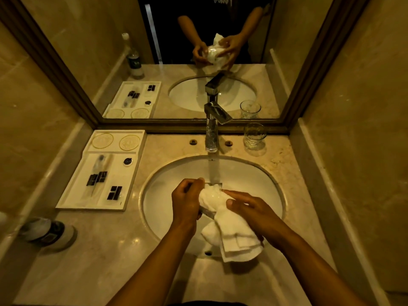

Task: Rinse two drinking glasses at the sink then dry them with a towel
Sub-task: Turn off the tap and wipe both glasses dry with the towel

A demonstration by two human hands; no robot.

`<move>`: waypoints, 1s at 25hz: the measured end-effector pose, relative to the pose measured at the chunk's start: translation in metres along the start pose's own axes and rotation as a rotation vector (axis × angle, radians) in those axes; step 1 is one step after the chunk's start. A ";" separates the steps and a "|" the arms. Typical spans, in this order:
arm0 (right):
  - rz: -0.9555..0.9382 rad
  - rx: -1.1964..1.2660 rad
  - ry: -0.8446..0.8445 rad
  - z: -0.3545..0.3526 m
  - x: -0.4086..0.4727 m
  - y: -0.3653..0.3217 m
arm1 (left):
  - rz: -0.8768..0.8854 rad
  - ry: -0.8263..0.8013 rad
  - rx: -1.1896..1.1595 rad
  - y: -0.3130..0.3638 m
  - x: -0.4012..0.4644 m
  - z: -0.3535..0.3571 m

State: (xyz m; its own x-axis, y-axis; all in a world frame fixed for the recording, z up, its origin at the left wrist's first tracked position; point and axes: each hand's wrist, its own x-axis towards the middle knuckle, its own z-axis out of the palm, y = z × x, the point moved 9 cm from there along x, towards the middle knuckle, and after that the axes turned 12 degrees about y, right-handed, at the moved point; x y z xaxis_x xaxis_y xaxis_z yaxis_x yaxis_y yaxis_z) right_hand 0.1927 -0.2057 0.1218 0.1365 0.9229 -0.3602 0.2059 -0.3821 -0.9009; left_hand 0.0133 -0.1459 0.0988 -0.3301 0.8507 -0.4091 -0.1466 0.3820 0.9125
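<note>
Over the white sink basin (167, 182), my left hand (186, 199) grips a clear drinking glass (213, 187) lying sideways, mostly hidden by a white towel (231, 230). My right hand (247, 208) presses the towel into and around the glass; the towel's folded end hangs down toward the front rim. A second clear glass (254, 136) stands upright on the counter at the back right, beside the chrome faucet (213, 127). Water (214, 171) runs from the faucet just behind the held glass.
A white amenity tray (132, 173) with toothbrush packets, dark sachets and two round coasters sits left of the basin. A capped bottle (47, 233) stands at the near left of the marble counter (110, 250). A framed mirror (88, 62) backs the counter; walls close in on both sides.
</note>
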 end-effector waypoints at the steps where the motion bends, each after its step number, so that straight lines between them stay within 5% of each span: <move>1: 0.054 -0.025 -0.112 0.005 -0.004 0.004 | -0.036 0.017 -0.026 -0.004 0.000 -0.001; 4: 0.132 -0.034 -0.208 0.011 -0.011 0.012 | -0.093 0.021 -0.072 -0.011 -0.004 0.000; 8: 0.207 0.227 0.112 -0.002 -0.006 0.010 | 0.056 -0.006 -0.017 0.007 -0.005 0.003; 13: -0.096 -0.057 0.200 -0.011 -0.009 -0.032 | 0.159 -0.019 -0.029 0.028 -0.004 0.003; 19: -0.427 -0.365 0.058 0.008 -0.007 -0.057 | -0.061 -0.004 -0.011 0.016 -0.003 0.002; 25: -0.929 -1.023 -0.060 0.055 -0.018 -0.067 | -0.595 -0.155 0.098 -0.058 -0.004 -0.003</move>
State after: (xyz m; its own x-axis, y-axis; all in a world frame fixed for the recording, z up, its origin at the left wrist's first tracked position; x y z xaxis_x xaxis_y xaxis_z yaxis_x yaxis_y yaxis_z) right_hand 0.1234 -0.1938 0.1757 -0.4770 0.8467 0.2359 0.8134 0.5269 -0.2464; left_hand 0.0199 -0.1728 0.0479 -0.0781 0.5212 -0.8499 -0.1753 0.8320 0.5264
